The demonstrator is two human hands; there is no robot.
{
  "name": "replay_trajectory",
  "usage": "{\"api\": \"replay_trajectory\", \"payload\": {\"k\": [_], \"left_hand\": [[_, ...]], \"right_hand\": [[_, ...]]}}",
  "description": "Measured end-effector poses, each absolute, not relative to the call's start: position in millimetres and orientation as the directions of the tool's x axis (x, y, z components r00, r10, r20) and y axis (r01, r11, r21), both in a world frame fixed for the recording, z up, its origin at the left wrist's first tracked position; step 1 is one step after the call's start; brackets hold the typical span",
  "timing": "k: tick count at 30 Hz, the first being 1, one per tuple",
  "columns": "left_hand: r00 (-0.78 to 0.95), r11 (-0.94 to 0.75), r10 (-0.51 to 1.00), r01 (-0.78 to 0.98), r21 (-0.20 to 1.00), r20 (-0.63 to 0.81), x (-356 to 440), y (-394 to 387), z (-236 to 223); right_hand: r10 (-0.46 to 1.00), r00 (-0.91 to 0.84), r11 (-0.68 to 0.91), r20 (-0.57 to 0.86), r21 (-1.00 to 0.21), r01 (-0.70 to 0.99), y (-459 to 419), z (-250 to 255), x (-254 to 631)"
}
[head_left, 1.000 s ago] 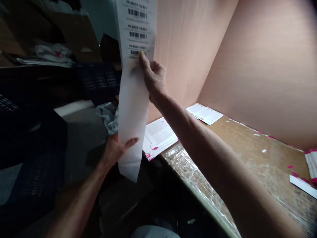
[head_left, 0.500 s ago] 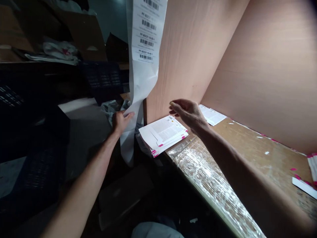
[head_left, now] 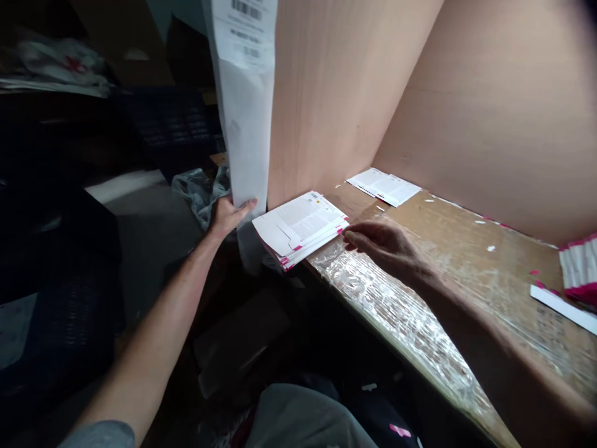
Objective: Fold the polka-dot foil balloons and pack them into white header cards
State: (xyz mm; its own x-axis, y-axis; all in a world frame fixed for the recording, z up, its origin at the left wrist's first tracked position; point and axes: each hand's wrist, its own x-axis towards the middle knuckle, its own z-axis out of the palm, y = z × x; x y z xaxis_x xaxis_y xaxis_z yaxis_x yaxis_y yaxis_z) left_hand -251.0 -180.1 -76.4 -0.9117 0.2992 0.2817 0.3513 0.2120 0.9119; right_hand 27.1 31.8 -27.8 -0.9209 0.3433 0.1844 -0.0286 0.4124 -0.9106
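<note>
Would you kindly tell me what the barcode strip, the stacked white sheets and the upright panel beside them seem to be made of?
Barcode strip: probably paper, smooth and matte; it is thin, white and gently creased.
Stacked white sheets: paper or thin card, printed, with thin, crisp edges.
Upright panel: wood or wood-look laminate, fairly matte, judging by its faint streaks.

Grey left sleeve (head_left: 102,434), bare forearms (head_left: 163,317), bare left grip (head_left: 228,216), bare right grip (head_left: 380,242), plain grey garment (head_left: 303,420)
</note>
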Motion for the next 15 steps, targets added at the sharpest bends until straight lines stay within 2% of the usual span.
{"api": "replay_trajectory", "payload": {"k": [4, 7, 8, 10, 11, 13, 15], "left_hand": [[-0.893, 0.364, 0.329, 0.421, 0.831, 0.308, -245, -207, -89], [-0.898, 0.495, 0.204, 0.438, 0.75, 0.389, -222, -223, -102], [-0.877, 0.485, 0.133, 0.463, 0.742, 0.461, -207, -227, -105], [-0.749, 0.398, 0.068, 0.626, 0.671, 0.659, -166, -228, -108], [-0.694, 0.355, 0.09, 0.692, 0.628, 0.714, -141, -225, -108], [-0.657, 0.269, 0.121, 0.743, 0.613, 0.744, -90, -214, -105], [-0.636, 0.17, 0.29, 0.77, 0.615, 0.716, -51, -197, -100]], "right_hand": [[0.395, -0.91, 0.422, 0.124, -0.905, 0.059, 29, -34, 69], [0.476, -0.873, 0.419, 0.104, -0.9, 0.121, 15, -42, 107], [0.501, -0.861, 0.416, 0.094, -0.898, 0.144, 8, -47, 120], [0.541, -0.84, 0.387, 0.049, -0.901, 0.197, -9, -61, 145], [0.551, -0.834, 0.359, 0.012, -0.906, 0.224, -20, -69, 156], [0.549, -0.833, 0.295, -0.067, -0.917, 0.268, -42, -89, 176], [0.529, -0.838, 0.249, -0.133, -0.92, 0.303, -65, -109, 192]]}}
